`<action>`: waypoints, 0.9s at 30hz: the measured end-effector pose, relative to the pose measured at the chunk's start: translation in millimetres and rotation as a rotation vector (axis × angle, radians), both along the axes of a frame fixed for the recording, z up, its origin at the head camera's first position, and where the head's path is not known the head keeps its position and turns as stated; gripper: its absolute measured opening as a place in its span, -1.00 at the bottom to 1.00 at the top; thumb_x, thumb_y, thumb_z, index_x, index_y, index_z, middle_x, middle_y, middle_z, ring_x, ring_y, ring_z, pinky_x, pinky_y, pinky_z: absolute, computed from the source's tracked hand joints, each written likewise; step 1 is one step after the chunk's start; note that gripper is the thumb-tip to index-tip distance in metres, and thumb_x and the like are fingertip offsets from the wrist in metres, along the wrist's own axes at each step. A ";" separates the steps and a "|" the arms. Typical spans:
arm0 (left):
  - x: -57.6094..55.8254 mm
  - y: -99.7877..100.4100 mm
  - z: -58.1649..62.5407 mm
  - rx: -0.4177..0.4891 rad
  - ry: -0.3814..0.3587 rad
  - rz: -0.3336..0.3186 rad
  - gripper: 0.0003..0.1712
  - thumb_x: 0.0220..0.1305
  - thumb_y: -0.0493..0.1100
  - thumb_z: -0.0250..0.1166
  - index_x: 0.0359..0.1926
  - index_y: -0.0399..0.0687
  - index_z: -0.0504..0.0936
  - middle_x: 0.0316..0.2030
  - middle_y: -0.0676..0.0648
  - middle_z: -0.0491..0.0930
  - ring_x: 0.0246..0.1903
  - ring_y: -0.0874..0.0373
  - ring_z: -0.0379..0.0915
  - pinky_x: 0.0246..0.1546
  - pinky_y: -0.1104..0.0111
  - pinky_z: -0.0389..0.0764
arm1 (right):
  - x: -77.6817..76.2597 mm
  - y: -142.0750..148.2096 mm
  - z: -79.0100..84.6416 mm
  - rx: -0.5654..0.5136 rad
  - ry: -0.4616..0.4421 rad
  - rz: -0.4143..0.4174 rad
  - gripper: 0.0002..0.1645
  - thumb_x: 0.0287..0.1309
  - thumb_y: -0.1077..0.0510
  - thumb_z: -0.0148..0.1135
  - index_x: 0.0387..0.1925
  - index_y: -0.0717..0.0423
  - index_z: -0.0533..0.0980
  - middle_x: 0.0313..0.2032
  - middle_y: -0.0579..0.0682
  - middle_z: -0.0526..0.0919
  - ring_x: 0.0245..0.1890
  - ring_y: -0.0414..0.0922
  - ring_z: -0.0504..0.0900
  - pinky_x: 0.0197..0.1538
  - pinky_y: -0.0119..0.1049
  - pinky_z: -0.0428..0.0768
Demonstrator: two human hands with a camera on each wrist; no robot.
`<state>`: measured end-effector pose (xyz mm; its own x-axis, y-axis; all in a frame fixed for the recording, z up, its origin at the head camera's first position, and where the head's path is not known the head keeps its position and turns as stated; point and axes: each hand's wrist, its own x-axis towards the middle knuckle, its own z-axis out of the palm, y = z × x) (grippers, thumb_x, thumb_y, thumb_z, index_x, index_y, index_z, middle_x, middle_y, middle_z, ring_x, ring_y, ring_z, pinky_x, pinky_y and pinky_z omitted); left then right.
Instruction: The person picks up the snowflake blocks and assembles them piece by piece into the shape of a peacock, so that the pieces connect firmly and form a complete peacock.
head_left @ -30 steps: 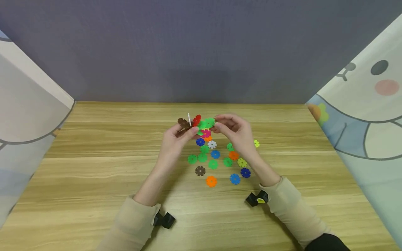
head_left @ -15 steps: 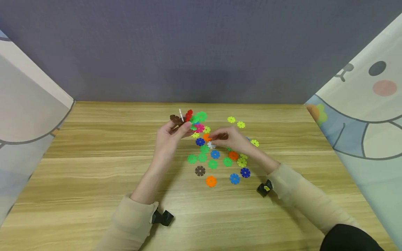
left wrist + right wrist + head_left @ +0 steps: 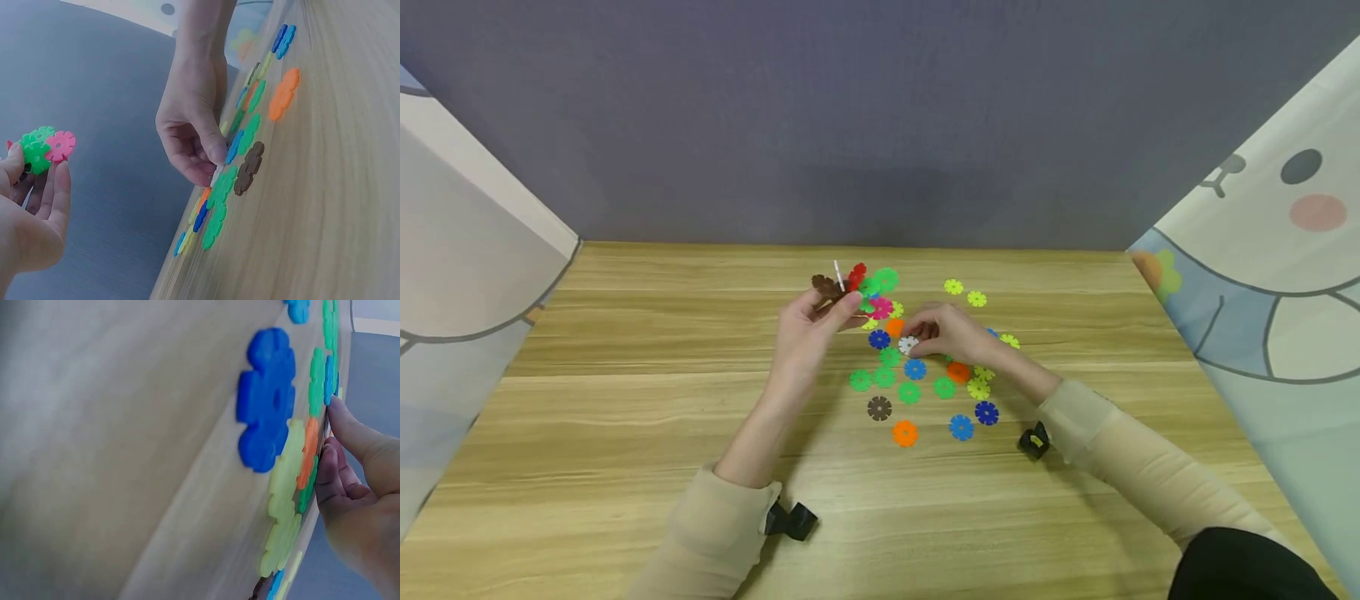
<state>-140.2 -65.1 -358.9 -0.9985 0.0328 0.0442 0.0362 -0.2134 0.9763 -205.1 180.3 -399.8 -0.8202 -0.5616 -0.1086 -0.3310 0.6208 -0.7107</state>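
My left hand (image 3: 805,337) holds up a cluster of interlocked plastic snowflake discs (image 3: 886,280), with brown, white, red, green and pink ones showing. The thumb lies over the near side of the cluster, and the left wrist view shows green and pink discs (image 3: 60,145) beyond the fingertips. Down at the table, my right hand (image 3: 955,332) has its thumb and fingertips at the edges of a white snowflake disc (image 3: 907,344), pinching it. That disc appears edge-on under the fingers in the left wrist view; the right wrist view hides it behind the hand.
Loose discs lie flat around the right hand, among them a brown disc (image 3: 879,408), an orange disc (image 3: 905,433) and a dark blue disc (image 3: 987,412). Two yellow discs (image 3: 953,287) lie farther back. A grey panel (image 3: 865,125) rises behind the wooden table (image 3: 647,358).
My right hand has left the cluster and come down to the white disc, its fingers now closing at that disc's edges. The left hand shifted slightly left with the cluster.
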 end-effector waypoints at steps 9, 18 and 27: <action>-0.1 2.0 -0.1 -0.034 0.005 -0.006 -0.65 0.39 -0.16 0.37 0.11 -0.25 0.66 0.03 -0.09 0.67 -0.18 0.19 0.74 0.17 0.21 0.70 | -1.4 3.0 -0.7 0.000 0.017 -0.047 -0.73 0.08 0.23 0.55 -0.21 0.10 0.62 -0.33 0.01 0.65 -0.35 -0.13 0.56 -0.28 -0.45 0.57; 1.7 5.9 -1.2 -0.086 0.031 -0.015 -0.63 0.39 -0.17 0.36 0.15 -0.22 0.67 0.10 -0.17 0.67 -0.14 0.11 0.72 0.10 0.27 0.72 | 9.2 10.2 14.6 -0.317 0.031 -0.176 -0.80 0.32 0.31 0.32 -0.06 0.31 0.65 -0.23 0.28 0.72 -0.34 0.04 0.73 -0.24 -0.19 0.79; 3.2 9.9 -4.6 -0.190 0.086 -0.103 -0.60 0.40 -0.11 0.36 0.19 -0.15 0.67 0.20 -0.14 0.66 -0.05 -0.01 0.68 0.06 0.34 0.72 | 39.4 10.4 59.2 -0.693 0.218 -0.319 -0.66 0.28 0.38 0.33 0.08 0.36 0.62 -0.33 -0.15 0.78 -0.36 -0.20 0.76 -0.18 -0.32 0.78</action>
